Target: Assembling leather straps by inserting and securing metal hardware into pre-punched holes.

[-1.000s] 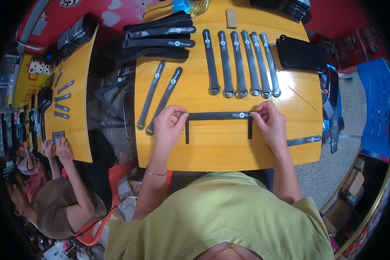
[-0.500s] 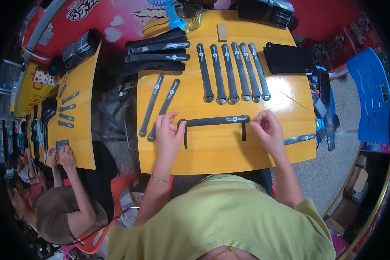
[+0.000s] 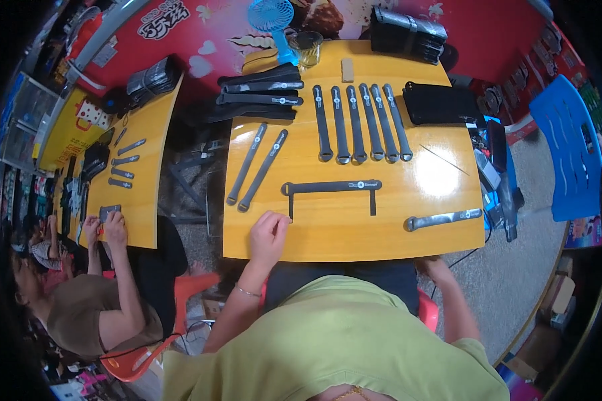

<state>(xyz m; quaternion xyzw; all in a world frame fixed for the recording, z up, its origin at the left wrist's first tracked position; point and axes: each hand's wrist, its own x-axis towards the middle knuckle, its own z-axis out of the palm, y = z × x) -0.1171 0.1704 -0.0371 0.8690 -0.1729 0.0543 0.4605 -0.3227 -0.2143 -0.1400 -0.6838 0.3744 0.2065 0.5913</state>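
A long black strap (image 3: 331, 187) lies flat across the middle of the yellow table (image 3: 354, 234), with two short black pieces below it, one near each end. My left hand (image 3: 269, 235) rests on the table near the front edge, just below the strap's left end, fingers loosely curled and holding nothing. It does not touch the strap. My right hand (image 3: 437, 267) is down past the table's front edge, mostly hidden against my lap.
Behind the strap lies a row of several black straps (image 3: 358, 123), two grey ones (image 3: 254, 167) at an angle, a stack of black straps (image 3: 261, 93) and a black pouch (image 3: 441, 103). A grey strap (image 3: 441, 218) lies front right. A person (image 3: 93, 314) sits at the left table (image 3: 140, 194).
Both my hands have let go of the long strap and drawn back toward me. The right hand dropped below the table edge. The strap stays flat on the table.
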